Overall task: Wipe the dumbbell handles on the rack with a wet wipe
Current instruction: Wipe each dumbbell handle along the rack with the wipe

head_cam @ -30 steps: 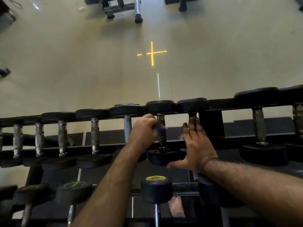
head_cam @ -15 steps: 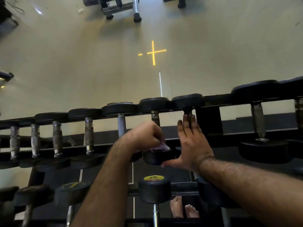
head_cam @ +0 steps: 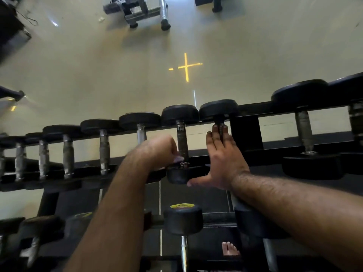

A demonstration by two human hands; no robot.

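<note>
A black rack [head_cam: 246, 132] holds a top row of dumbbells with dark round heads and metal handles. My left hand [head_cam: 157, 152] is closed around a pale wet wipe [head_cam: 178, 159], pressed against the near end of one dark handle [head_cam: 182, 140] in the middle of the row. My right hand [head_cam: 223, 160] lies flat with fingers together on the dumbbell just to the right, its fingertips reaching that dumbbell's far head [head_cam: 219, 109]. Its thumb points left under the near head [head_cam: 179, 174] of the dumbbell under the wipe.
More dumbbells fill the row to the left [head_cam: 67, 152] and right [head_cam: 304, 132]. A lower tier holds further dumbbells [head_cam: 182, 218]. A bare foot [head_cam: 229, 249] shows beneath the rack. Gym machine bases [head_cam: 141, 11] stand on the floor beyond, near a yellow cross mark [head_cam: 186, 66].
My left hand slid the wipe down the handle from its middle to its near end and stays there. My right hand has kept its place on the neighbouring dumbbell.
</note>
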